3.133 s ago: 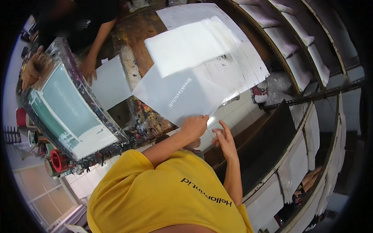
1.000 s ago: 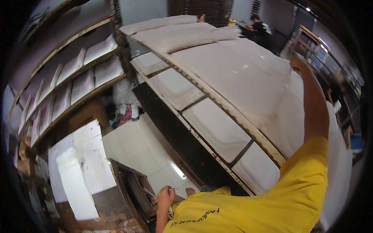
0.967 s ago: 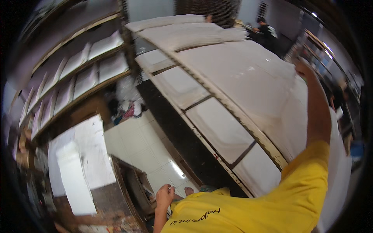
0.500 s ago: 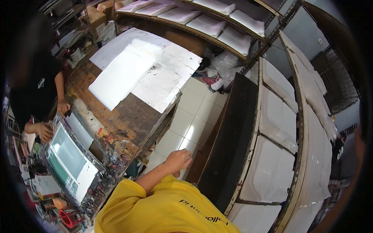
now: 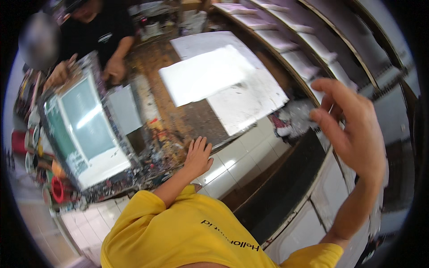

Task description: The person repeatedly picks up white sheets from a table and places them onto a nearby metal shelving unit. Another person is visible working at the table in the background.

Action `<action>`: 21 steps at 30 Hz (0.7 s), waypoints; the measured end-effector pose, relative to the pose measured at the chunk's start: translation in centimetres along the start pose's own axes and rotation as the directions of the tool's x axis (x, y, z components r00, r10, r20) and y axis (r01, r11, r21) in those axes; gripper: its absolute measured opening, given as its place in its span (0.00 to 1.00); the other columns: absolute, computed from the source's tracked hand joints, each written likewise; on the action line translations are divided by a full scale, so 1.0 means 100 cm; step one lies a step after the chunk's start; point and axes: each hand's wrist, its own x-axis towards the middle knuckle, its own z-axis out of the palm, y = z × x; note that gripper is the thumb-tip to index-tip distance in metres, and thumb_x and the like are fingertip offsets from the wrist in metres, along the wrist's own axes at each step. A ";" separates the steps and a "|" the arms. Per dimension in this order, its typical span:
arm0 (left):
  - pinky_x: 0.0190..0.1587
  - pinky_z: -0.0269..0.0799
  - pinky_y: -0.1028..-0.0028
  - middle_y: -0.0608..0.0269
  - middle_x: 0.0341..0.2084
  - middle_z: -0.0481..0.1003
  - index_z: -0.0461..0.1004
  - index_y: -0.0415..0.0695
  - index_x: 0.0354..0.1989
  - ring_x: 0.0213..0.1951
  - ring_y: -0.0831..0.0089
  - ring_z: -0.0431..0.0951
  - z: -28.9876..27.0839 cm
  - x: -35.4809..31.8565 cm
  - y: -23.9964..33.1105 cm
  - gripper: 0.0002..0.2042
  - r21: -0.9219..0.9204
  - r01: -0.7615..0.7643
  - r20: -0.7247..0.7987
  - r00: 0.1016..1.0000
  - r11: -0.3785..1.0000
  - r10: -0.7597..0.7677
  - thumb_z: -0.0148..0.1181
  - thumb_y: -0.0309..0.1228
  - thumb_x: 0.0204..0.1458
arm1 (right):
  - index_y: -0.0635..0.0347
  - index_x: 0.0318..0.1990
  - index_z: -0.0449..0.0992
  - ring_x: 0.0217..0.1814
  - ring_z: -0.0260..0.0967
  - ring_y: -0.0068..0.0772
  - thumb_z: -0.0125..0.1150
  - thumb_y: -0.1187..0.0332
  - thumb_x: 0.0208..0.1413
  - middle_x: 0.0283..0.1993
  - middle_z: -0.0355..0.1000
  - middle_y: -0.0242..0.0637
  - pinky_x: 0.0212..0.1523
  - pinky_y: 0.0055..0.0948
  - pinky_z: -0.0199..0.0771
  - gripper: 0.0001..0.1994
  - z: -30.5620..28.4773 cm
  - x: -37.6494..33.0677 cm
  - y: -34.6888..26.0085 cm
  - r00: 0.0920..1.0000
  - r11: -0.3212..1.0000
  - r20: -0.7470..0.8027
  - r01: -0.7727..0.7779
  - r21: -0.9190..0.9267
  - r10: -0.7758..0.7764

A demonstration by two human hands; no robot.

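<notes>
My left hand (image 5: pixel 199 154) lies at the edge of the stained wooden worktable (image 5: pixel 196 118), fingers stretched out and nothing in them. Raised on the right is my right hand (image 5: pixel 351 125), its thumb and fingers apart and curved, with nothing visible between them. It appears in front of the shelving. Beyond my left hand, a stack of white sheets (image 5: pixel 201 76) rests partly on a large pale board (image 5: pixel 246 107). To the left, a framed printing screen (image 5: pixel 91 123) stands tilted over the table, beside a small grey-white sheet (image 5: pixel 125 109).
Across the table a person in a black shirt (image 5: pixel 96 38) has one hand (image 5: pixel 62 73) on the screen's frame. Racks with white sheets (image 5: pixel 268 33) stand behind and to the right. A long black panel (image 5: pixel 286 183) runs beside me. Tubs, including a red one (image 5: pixel 58 190), crowd the lower left.
The view has swung, shifting the table rightward. My left hand has gone from over the floor to the table edge. My right hand has come up into view. The other person's screen-side hand has risen.
</notes>
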 end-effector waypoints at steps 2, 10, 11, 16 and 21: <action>0.71 0.43 0.51 0.42 0.67 0.55 0.59 0.38 0.64 0.70 0.47 0.49 0.007 -0.013 -0.024 0.34 0.087 0.057 0.100 0.993 0.995 -0.066 0.64 0.38 0.50 | 0.65 0.48 0.74 0.24 0.67 0.24 0.64 0.73 0.53 0.26 0.69 0.35 0.28 0.24 0.66 0.15 0.038 0.011 0.001 1.000 0.969 -0.022 0.018 0.245 -0.013; 0.72 0.38 0.52 0.45 0.70 0.50 0.54 0.37 0.69 0.72 0.51 0.45 -0.005 -0.021 -0.028 0.40 0.169 -0.058 0.172 0.985 0.984 0.029 0.64 0.41 0.49 | 0.58 0.44 0.75 0.27 0.62 0.16 0.56 0.61 0.64 0.30 0.71 0.28 0.29 0.19 0.61 0.11 0.297 -0.076 0.100 0.724 0.239 0.365 -0.584 0.775 0.586; 0.72 0.38 0.52 0.45 0.70 0.49 0.53 0.37 0.69 0.72 0.51 0.44 -0.004 -0.022 -0.026 0.40 0.175 -0.052 0.178 0.984 0.983 0.020 0.64 0.41 0.49 | 0.57 0.43 0.75 0.26 0.62 0.16 0.57 0.60 0.63 0.29 0.71 0.28 0.28 0.20 0.61 0.11 0.330 -0.101 0.103 0.655 0.162 0.463 -0.664 0.730 0.597; 0.71 0.42 0.51 0.45 0.68 0.54 0.60 0.38 0.65 0.71 0.50 0.48 -0.002 -0.016 -0.034 0.35 0.057 -0.029 0.122 0.992 0.998 0.022 0.63 0.41 0.51 | 0.53 0.39 0.73 0.25 0.65 0.18 0.56 0.64 0.63 0.29 0.71 0.27 0.23 0.19 0.62 0.05 0.435 -0.233 0.087 0.431 -0.097 0.704 -0.812 0.575 0.564; 0.65 0.57 0.54 0.47 0.57 0.69 0.71 0.37 0.54 0.61 0.49 0.65 -0.029 0.016 -0.025 0.23 -0.463 0.166 -0.031 0.979 0.871 -0.203 0.62 0.36 0.52 | 0.54 0.40 0.73 0.25 0.65 0.18 0.58 0.62 0.63 0.30 0.72 0.29 0.24 0.20 0.63 0.07 0.456 -0.303 0.052 0.212 -0.329 0.761 -0.807 0.490 0.613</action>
